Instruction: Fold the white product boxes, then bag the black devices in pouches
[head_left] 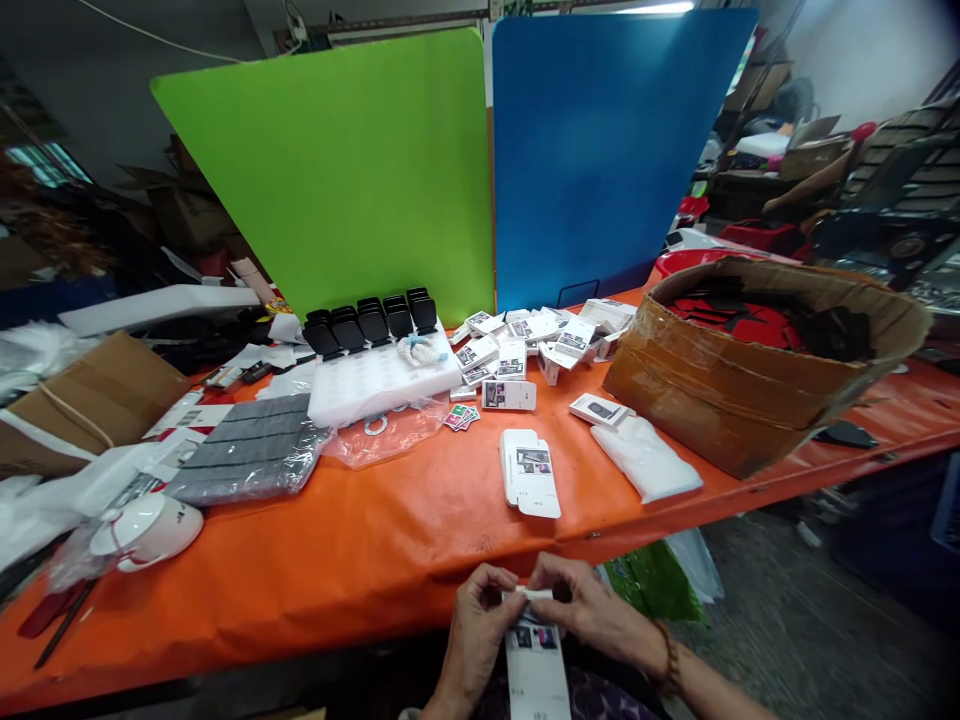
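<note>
At the table's front edge, my left hand (480, 625) and my right hand (581, 605) pinch the top end of a small white printed box (536, 670) from both sides. Fingers and thumbs meet around its upper flap, which they partly hide. The box hangs over my lap, its lower end cut off by the frame. A bracelet circles my right wrist. Just beyond the hands lies a stack of flat white box blanks (529, 472). Farther back, a heap of white printed boxes (517, 345) is piled on the orange table cover (420, 540).
Right of centre stands a large cardboard carton (690, 400) with black and red items, beside a white pouch (649, 460). Several black parts (371, 322) line a white foam tray (382, 380). A white cup (150, 530) sits left. Green (337, 170) and blue (600, 150) panels stand behind.
</note>
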